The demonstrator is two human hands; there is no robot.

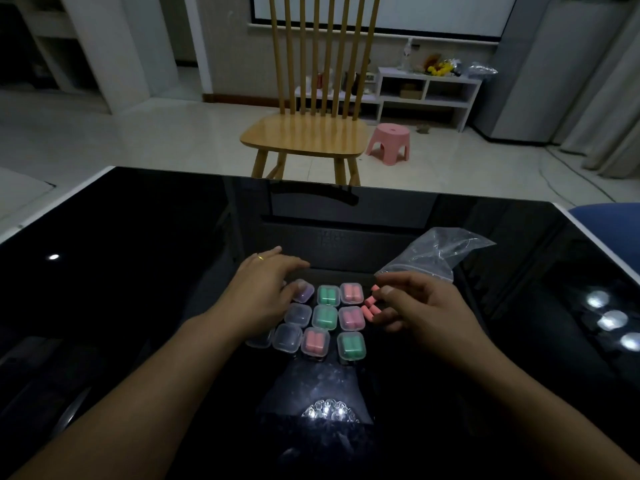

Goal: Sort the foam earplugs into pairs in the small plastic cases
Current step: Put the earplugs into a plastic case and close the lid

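Right grip: right hand, fingers curled, pinches loose pink plugs at the fingertips.
Left grip: left hand, fingers relaxed, rests on the purple case.
Key relation: empty cases lie left of the plugs, nearer the left hand.
Plug axis: roughly along the bench, pointing away.
Count: filled cases, three green, three pink, one purple; clear empties, about three; loose pink plugs, about four; one bag.

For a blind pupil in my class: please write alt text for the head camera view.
Two hands work over small plastic cases on a glossy black table: the right hand pinches pink earplugs, the left hand rests on a purple-filled case. A clear bag lies behind.
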